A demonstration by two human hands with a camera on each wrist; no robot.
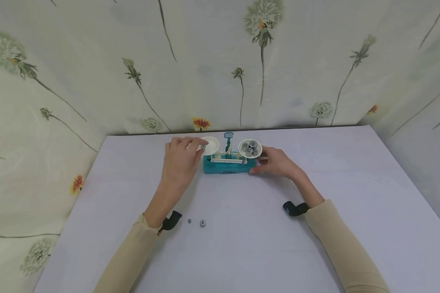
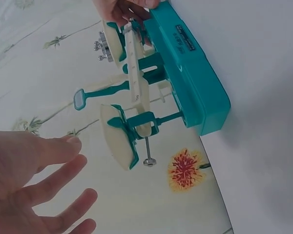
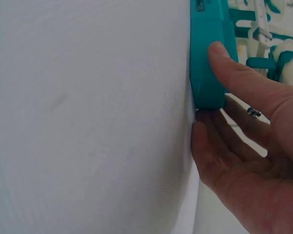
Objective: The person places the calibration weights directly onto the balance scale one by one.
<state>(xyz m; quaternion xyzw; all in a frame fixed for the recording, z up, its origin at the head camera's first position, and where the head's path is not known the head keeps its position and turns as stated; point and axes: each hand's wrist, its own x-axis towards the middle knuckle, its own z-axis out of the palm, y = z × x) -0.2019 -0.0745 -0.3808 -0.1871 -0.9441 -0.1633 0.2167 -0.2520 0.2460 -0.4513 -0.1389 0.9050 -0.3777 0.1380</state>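
Note:
A teal balance scale (image 1: 227, 168) stands near the back of the table. My left hand (image 1: 181, 162) is raised at the scale's left pan (image 1: 211, 145). Between its thumb and fingertips it pinches a small metal weight (image 1: 203, 147), which the left wrist view hides. Several silver weights (image 1: 250, 148) sit in the right pan (image 1: 245, 156). My right hand (image 1: 276, 162) holds the right end of the base (image 3: 207, 73), with the thumb on its front face and the other fingers around its end and behind.
Two more weights lie on the table nearer me, a tiny one (image 1: 189, 221) and a larger one (image 1: 203, 223). The white-covered table (image 1: 242, 252) ends just behind the scale at a flower-patterned cloth backdrop (image 1: 205, 81). Dark wrist devices (image 1: 295, 208) are on both wrists.

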